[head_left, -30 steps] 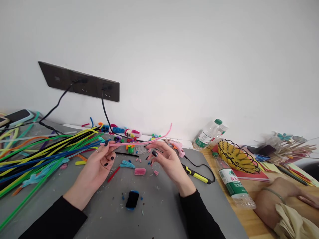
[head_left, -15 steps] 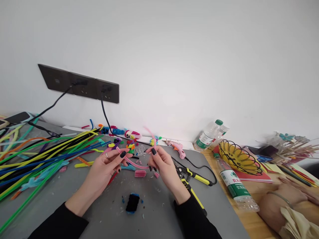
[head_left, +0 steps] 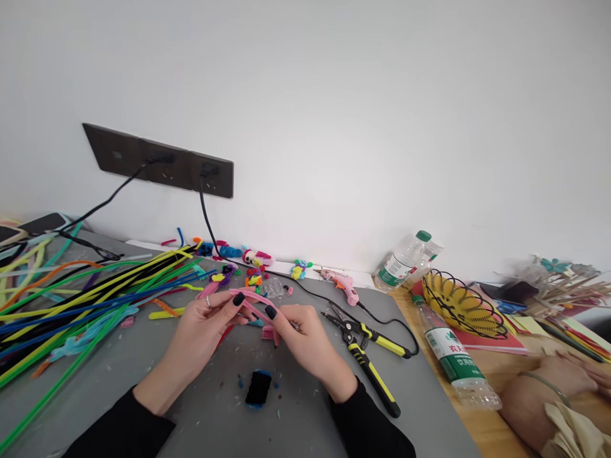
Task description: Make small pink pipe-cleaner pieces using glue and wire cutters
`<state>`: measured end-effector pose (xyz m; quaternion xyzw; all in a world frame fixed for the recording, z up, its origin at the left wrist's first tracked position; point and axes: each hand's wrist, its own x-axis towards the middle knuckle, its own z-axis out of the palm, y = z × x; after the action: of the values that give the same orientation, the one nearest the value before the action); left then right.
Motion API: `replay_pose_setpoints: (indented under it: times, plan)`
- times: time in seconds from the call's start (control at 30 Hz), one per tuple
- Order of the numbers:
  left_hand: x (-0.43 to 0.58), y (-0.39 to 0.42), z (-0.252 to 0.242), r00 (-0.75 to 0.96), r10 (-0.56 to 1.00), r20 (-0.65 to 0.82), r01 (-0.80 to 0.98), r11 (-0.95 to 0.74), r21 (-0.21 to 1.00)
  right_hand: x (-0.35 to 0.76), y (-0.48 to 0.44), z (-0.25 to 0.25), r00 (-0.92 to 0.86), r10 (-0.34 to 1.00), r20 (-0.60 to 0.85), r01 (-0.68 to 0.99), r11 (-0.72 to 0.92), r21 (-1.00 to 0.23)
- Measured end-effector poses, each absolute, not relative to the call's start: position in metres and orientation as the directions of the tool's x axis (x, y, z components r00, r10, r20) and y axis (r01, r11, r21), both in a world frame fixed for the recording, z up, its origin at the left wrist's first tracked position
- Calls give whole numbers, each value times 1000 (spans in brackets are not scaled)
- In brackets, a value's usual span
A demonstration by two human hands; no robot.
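Note:
Both my hands meet over the grey mat and pinch one pink pipe cleaner, which is bent into a fold between them. My left hand grips its left part with thumb and forefinger, nails painted dark. My right hand is closed on the folded end at the right. A small black roll with blue edges lies on the mat just below the hands. A short pink folded piece lies under my right fingers, mostly hidden.
A spread of long coloured pipe cleaners covers the left. Yellow-handled pliers, a pink glue gun, water bottles, a yellow wire basket lie right. Another person's arm rests at lower right. Cables hang from wall sockets.
The pink pipe cleaner, held straight a second ago, is now bent double. My hands have come together and moved lower toward the mat.

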<state>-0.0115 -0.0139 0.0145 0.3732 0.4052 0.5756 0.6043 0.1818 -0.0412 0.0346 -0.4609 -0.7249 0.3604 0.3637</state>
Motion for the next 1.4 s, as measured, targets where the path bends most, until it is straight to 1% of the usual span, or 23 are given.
replay_pose_setpoints:
  times: [0.27, 0.5, 0.6, 0.87, 1.3, 1.4]
  plan:
    - [-11, -15, 18, -1, 998, -60, -376, 55, 925, 179, -43, 35, -370, 894, 252, 402, 398, -824]
    - [-12, -15, 17, 12, 999, -53, -394, 54, 917, 179, -43, 31, -382, 898, 218, 500, 399, -769]
    - [-11, -16, 19, 12, 999, -47, -387, 48, 921, 178, -44, 30, -384, 899, 212, 516, 399, -758]
    - [-11, -16, 18, 26, 999, -20, -348, 28, 937, 178, -44, 27, -397, 879, 264, 542, 457, -705]
    - [-11, -19, 17, 69, 998, 14, -374, 13, 927, 175, -46, 29, -420, 864, 278, 582, 491, -648]
    - [-12, -18, 15, 42, 999, 11, -415, 8, 910, 175, -46, 30, -412, 867, 280, 574, 486, -659]
